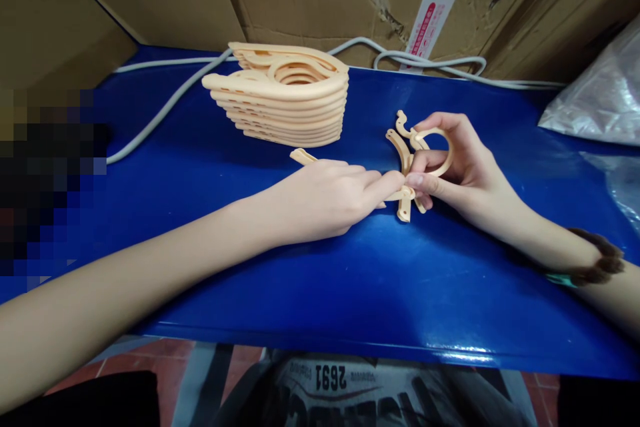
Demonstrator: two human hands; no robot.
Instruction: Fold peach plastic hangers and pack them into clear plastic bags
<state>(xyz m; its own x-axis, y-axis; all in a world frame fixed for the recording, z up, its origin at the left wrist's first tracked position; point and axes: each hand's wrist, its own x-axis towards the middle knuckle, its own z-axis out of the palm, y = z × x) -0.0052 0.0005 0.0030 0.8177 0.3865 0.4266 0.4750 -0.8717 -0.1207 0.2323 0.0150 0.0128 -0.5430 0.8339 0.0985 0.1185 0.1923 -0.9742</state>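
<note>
Cream plastic jointed pieces (404, 159), with a ring at their right side, are held between both hands above the blue table. My right hand (457, 163) pinches the ring part, thumb and fingers closed on it. My left hand (335, 197) is closed round a long cream arm of the same thing; one end sticks out behind the knuckles, and the palm side is hidden. The fingertips of both hands meet at the joint. Behind my left hand stands a neat stack of folded cream plastic pieces (290, 103).
The blue table (300, 293) has its front edge near my body. A white cable (170, 107) runs along the back and left. Cardboard boxes (310, 0) stand behind. Clear plastic bags (600, 90) lie at the right. The far left is blurred out.
</note>
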